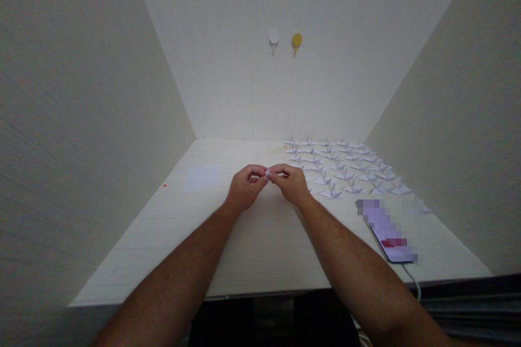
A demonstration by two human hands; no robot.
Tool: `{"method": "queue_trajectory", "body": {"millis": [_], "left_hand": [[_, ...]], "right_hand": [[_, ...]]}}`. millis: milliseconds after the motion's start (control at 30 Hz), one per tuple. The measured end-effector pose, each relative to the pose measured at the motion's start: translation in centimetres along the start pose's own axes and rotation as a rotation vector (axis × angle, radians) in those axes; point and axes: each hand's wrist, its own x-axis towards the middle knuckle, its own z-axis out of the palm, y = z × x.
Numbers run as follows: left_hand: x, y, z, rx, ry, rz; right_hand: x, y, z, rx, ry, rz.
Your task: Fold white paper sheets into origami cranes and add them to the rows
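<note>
My left hand (pixel 245 187) and my right hand (pixel 292 183) meet above the middle of the table. Between their thumbs and forefingers they pinch a small piece of folded white paper (pixel 267 173). Most of the paper is hidden by the fingertips, so its shape does not show. To the right of my right hand stand rows of white paper cranes (pixel 345 173), several in each row. Left of my left hand lies a pale sheet or stack of paper (pixel 202 178), flat on the table.
A lit phone (pixel 386 233) with a white cable (pixel 413 280) lies on the right of the white table (pixel 260 260). A small red bit (pixel 165 185) sits near the left edge. Walls enclose three sides; a white hook (pixel 274 38) and a yellow hook (pixel 297 40) hang at the back.
</note>
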Motion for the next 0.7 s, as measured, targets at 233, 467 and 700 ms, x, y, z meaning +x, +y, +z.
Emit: {"method": "queue_trajectory", "body": {"millis": [233, 467, 700], "left_hand": [[-0.12, 0.21, 0.17, 0.064, 0.060, 0.008], [-0.36, 0.44, 0.25, 0.219, 0.141, 0.040], [-0.19, 0.21, 0.50, 0.139, 0.196, -0.001]], "right_hand": [[0.16, 0.37, 0.13, -0.022, 0.012, -0.052], [0.13, 0.11, 0.13, -0.077, 0.035, -0.054], [0.12, -0.22, 0.34, -0.070, 0.083, 0.020]]}}
